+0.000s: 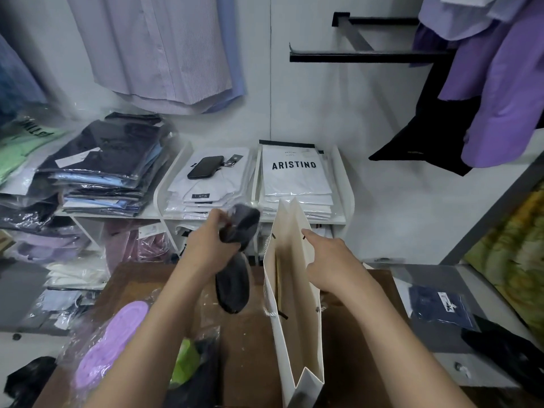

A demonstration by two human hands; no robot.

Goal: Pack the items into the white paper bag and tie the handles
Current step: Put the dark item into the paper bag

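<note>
A white paper bag (297,328) stands upright and open on a brown table (250,348). My right hand (329,263) holds its right wall near the rim, index finger stretched toward the top edge. My left hand (212,245) grips a dark garment in a clear plastic wrap (235,251), lifted just left of the bag's mouth, its lower end hanging toward the table. A purple item in plastic (109,346) and a green and dark wrapped item (188,366) lie on the table under my left forearm. The bag's cord handles (269,312) hang loose at its side.
Behind the table a white shelf (348,198) carries stacks of folded white shirts, one with a black phone (206,167) on top. Wrapped dark and blue shirts (103,169) pile up at the left. Shirts hang on the wall above. A grey counter (435,328) with a navy packet is at the right.
</note>
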